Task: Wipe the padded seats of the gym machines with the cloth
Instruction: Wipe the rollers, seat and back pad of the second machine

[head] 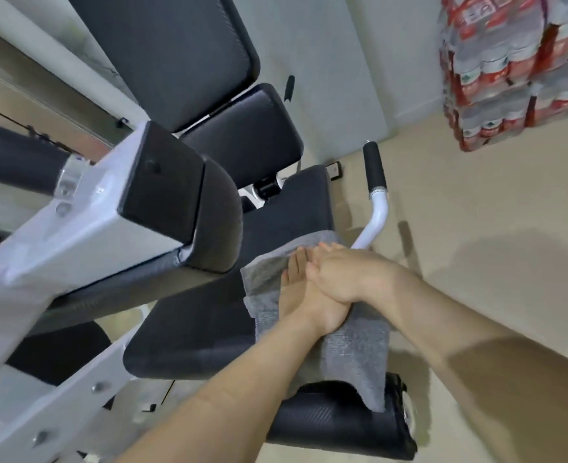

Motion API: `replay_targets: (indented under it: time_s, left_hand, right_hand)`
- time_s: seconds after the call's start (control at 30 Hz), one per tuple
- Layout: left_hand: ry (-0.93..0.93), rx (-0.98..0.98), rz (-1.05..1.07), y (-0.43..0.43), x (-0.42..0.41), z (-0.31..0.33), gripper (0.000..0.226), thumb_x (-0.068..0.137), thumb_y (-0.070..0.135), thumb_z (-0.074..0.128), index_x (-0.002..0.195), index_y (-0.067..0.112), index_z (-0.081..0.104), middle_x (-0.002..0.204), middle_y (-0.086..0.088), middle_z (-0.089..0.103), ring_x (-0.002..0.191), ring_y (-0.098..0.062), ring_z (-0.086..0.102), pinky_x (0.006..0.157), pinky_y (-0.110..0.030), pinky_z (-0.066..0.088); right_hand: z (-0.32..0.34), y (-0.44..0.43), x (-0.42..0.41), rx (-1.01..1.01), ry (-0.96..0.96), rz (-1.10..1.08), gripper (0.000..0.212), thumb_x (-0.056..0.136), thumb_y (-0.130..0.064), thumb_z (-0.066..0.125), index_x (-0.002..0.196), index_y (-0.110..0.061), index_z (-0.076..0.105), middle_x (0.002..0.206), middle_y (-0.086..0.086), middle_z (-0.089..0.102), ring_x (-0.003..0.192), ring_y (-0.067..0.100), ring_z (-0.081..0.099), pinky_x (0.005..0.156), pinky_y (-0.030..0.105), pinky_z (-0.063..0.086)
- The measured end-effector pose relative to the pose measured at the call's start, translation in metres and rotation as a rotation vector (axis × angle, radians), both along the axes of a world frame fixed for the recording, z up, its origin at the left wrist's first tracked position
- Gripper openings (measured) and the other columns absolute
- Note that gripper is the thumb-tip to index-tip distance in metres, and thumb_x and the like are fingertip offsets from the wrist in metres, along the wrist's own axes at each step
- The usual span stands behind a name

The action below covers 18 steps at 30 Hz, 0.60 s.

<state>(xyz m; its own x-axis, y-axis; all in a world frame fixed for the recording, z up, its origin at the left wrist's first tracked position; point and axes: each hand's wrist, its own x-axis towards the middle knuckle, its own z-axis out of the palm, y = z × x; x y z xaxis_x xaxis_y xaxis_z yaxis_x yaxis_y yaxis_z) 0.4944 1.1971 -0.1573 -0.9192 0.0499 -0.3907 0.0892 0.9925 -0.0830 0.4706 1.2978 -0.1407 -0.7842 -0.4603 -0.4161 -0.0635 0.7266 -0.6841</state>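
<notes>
Grey cloth (pixel 352 349) lies spread on the right half of the seat pad (pixel 202 329), its near end draped over the roller pad (pixel 336 426). Left hand (pixel 304 305) is flat on the cloth, fingers straight; right hand (pixel 342 275) is stacked on top, also flat. Both press, neither grips.

Looks like mid-wipe on this seat. No visible wet or clean trace, so I can't tell how much is covered. The left half of the pad is bare of cloth and probably still to do. The back pad (pixel 249 135) beyond, if counted, looks untouched. Other machines are out of view.

Handle (pixel 374 172) sits just right of the seat; bottled water packs (pixel 516 71) are far right.
</notes>
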Motion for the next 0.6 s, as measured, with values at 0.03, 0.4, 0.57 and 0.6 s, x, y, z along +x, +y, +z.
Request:
replay_targets:
  time_s: [0.03,0.4,0.57,0.6]
  left_hand:
    - [0.023,-0.014,-0.016,0.001,-0.006,-0.003,0.076,0.091,0.059,0.032,0.152,0.028,0.0,0.16,-0.005,0.005,0.147,-0.021,0.003,0.119,-0.039,0.008]
    - [0.067,-0.008,0.133,0.014,-0.065,-0.012,0.073,0.097,0.049,0.027,0.149,0.022,-0.017,0.16,-0.001,-0.014,0.147,-0.016,-0.011,0.119,-0.036,-0.002]
    - [0.09,-0.021,0.269,0.025,-0.084,-0.021,0.074,0.094,0.053,0.022,0.149,0.022,-0.016,0.16,0.0,-0.011,0.147,-0.016,-0.01,0.118,-0.041,0.001]
    - [0.082,-0.022,0.305,0.028,-0.087,-0.021,0.075,0.092,0.055,0.019,0.149,0.022,-0.016,0.16,0.0,-0.01,0.147,-0.016,-0.01,0.118,-0.041,0.0]
  right_hand:
    - [0.0,0.0,-0.007,0.001,-0.011,-0.001,0.049,0.103,-0.029,0.015,0.151,-0.015,0.016,0.16,0.004,0.011,0.147,0.019,0.007,0.118,0.042,0.005]
    - [-0.004,-0.011,-0.084,0.297,0.025,0.273,0.056,0.1,-0.024,0.01,0.151,-0.009,-0.01,0.161,0.008,-0.004,0.147,0.026,-0.008,0.119,0.042,-0.002]
    - [-0.014,-0.011,-0.11,0.313,0.018,0.364,0.062,0.094,-0.034,0.005,0.152,-0.014,-0.008,0.161,0.006,-0.003,0.147,0.024,-0.009,0.118,0.043,0.0]
    - [-0.015,-0.009,-0.113,0.326,0.016,0.397,0.064,0.091,-0.035,0.002,0.151,-0.015,-0.011,0.161,0.006,-0.006,0.147,0.023,-0.011,0.118,0.043,-0.001]
